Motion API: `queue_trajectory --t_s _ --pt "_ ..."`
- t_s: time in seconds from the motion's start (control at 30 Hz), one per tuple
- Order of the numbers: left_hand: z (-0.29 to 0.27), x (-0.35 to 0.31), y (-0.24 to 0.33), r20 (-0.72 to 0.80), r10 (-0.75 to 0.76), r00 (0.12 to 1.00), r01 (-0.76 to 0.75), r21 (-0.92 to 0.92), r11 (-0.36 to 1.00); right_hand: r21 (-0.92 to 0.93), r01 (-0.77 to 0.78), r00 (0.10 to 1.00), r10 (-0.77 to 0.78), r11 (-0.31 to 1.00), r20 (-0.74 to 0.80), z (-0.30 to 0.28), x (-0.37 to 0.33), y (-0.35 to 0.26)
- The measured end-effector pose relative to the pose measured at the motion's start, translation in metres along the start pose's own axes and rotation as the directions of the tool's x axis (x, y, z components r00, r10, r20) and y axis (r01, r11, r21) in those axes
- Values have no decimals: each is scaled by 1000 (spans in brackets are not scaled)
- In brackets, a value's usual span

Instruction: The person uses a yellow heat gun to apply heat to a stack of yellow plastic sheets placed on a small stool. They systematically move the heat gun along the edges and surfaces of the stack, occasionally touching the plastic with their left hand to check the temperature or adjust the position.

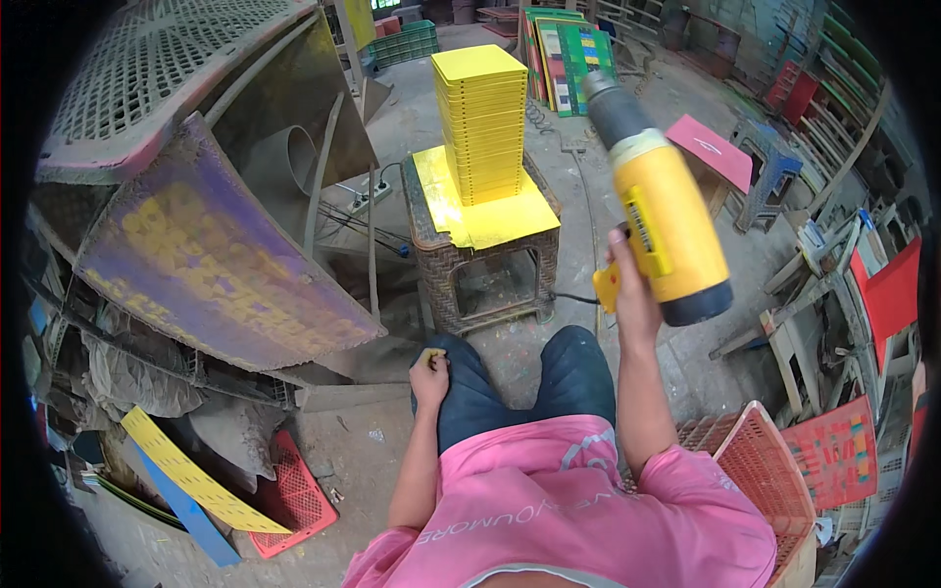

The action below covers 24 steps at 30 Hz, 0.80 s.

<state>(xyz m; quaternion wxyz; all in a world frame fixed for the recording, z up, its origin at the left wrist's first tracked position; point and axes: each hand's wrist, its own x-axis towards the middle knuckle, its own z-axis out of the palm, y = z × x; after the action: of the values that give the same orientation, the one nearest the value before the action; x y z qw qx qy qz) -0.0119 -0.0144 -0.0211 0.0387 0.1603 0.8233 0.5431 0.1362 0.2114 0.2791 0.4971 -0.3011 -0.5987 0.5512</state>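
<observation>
My right hand point(635, 284) is raised and wrapped round the handle of a yellow heat gun point(676, 216). The gun tilts up, its dark nozzle pointing toward the far left and its black rear end nearest me. Curled fingers close my left hand point(429, 377), which rests against my left thigh; a yellowish spot shows at the fingertips, too small to name. Ahead of my knees, a tall stack of thin yellow plastic sheets point(480, 127) stands on a brown woven-pattern stool point(436, 269). Flat yellow sheets point(510, 220) lie under the stack, over the stool top.
A large worn panel point(216, 255) leans at left below a grated tabletop point(176, 69). Yellow point(201, 470) and red point(292, 495) pieces lie lower left. An orange-red crate point(769, 475) sits by my right elbow. A power strip point(368, 196) lies left of the stool.
</observation>
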Motion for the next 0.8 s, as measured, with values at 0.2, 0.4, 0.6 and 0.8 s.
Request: queue_trajectory --t_s 0.2,0.4,0.6,0.8 --pt "5 1 -6 -9 -5 1000 5 -3 1000 -111 318 929 -286 942 234 -17 -31 93" --pt "4 1 -10 -27 -17 999 17 -16 1000 -56 191 937 -165 980 307 -27 -60 96" --pt "2 3 -13 -28 -8 1000 7 -13 1000 -115 208 958 -178 971 225 -10 -37 54" --pt "1 1 -6 -26 3 1000 -3 -1 1000 -316 302 951 -262 899 163 13 -16 39"
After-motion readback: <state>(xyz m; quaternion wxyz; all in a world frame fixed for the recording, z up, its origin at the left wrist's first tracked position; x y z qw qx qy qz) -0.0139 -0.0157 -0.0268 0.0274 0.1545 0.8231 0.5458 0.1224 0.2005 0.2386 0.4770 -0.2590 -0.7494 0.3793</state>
